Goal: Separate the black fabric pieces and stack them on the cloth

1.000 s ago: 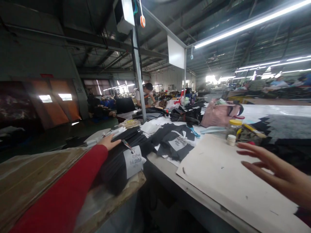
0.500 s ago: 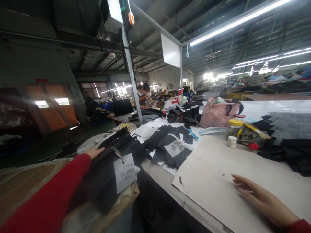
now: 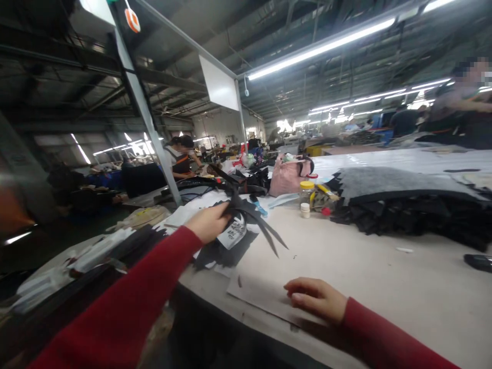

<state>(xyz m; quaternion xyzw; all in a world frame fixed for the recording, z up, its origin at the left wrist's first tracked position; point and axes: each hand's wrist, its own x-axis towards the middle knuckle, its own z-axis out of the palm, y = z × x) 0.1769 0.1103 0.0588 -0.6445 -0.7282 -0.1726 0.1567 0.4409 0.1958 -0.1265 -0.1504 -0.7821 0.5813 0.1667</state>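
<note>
My left hand [image 3: 209, 223], in a red sleeve, is closed on a bunch of long black fabric strips [image 3: 253, 220] that fan out above the table. Under them lies a pile of dark cut pieces with a white written tag [image 3: 232, 234]. My right hand [image 3: 315, 298] rests on the pale sheet [image 3: 346, 266] covering the table, its fingers curled inward and holding nothing that I can see. To the left, lower down, sits the dark bundle of strips [image 3: 115, 251] on a side stand.
A thick stack of black and grey cut fabric [image 3: 403, 205] fills the right of the table. A pink bag [image 3: 288, 177], a yellow-lidded jar [image 3: 306, 188] and a small white bottle [image 3: 305, 210] stand behind. A slanted metal post [image 3: 148, 123] rises at left. Other workers stand farther off.
My left hand left the bundle on the side stand and now holds up black strips over the table. My right hand drew back toward me and curled. The view swung right.
</note>
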